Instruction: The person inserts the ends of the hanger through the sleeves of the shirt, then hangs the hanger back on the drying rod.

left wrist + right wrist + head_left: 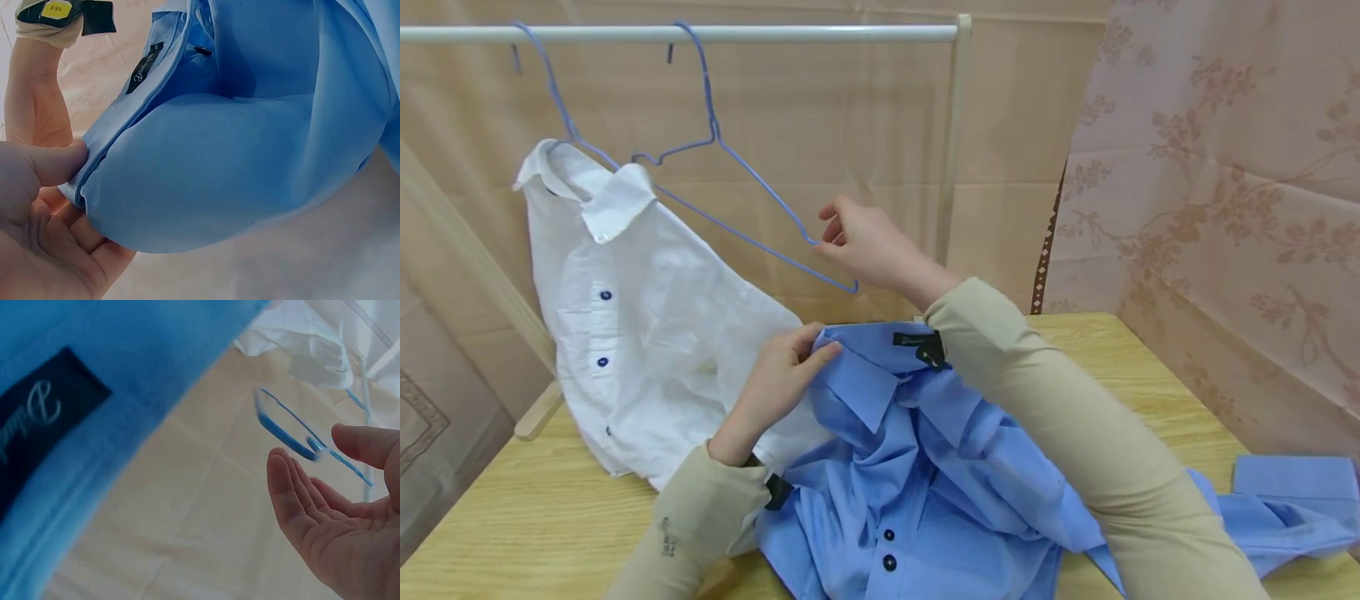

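Note:
A blue shirt [865, 392] with dark buttons hangs bunched above the table, its black label [917, 340] showing inside the collar. My left hand [778, 379] pinches the collar edge between thumb and fingers, also plain in the left wrist view, where the shirt fabric [206, 169] droops beside the hand. Up at the end of an unloaded blue wire hanger [756, 177], my right hand [868, 242] reaches with thumb and fingers apart. In the right wrist view, the hanger [284, 432] lies beyond those spread fingers, and whether they touch it is unclear.
A white shirt [632, 333] hangs on another blue hanger [553, 83] at left. Both hangers hook over a white rail [820, 33] with a post [951, 142] at its right end. Blue fabric [1292, 500] lies on the wooden table [1157, 392] at right.

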{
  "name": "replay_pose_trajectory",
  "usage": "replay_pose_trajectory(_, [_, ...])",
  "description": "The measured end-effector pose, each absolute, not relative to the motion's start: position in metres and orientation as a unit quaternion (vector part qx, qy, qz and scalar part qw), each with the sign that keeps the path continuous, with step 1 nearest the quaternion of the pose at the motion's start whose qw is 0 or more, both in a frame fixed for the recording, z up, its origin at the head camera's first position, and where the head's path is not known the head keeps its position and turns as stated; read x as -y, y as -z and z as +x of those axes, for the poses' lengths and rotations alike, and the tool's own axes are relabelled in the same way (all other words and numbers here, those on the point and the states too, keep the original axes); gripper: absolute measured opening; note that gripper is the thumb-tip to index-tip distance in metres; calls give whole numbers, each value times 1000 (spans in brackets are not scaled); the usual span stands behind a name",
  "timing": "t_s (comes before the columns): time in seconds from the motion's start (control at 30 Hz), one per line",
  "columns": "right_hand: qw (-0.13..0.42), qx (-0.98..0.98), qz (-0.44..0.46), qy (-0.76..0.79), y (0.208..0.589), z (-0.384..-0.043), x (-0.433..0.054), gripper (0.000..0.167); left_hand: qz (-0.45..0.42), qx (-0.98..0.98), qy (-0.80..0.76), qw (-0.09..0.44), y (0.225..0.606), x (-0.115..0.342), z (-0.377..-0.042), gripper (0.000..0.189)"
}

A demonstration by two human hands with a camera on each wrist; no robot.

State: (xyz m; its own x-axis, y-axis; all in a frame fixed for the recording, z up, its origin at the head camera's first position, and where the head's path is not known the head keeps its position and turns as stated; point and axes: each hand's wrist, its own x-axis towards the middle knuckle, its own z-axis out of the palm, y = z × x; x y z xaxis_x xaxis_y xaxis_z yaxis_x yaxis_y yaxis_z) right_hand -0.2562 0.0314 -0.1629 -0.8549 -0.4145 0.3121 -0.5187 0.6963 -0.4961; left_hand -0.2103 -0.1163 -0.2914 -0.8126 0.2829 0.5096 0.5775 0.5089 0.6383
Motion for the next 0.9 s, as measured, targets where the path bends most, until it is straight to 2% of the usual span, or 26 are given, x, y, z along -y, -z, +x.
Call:
replay_pose_trajectory(0.17, [85,917,248,-300,168,-261,-22,43,-255,853,417,180,292,115,-209,27])
replay_pose_trajectory(0.4, [79,895,244,-364,175,-267,-12,33,-262,852,418,175,293,116,-210,30])
replay_pose_trajectory(0.9, [146,917,238,-286,176,-272,-4,20,-266,853,413,178,292,115,-211,30])
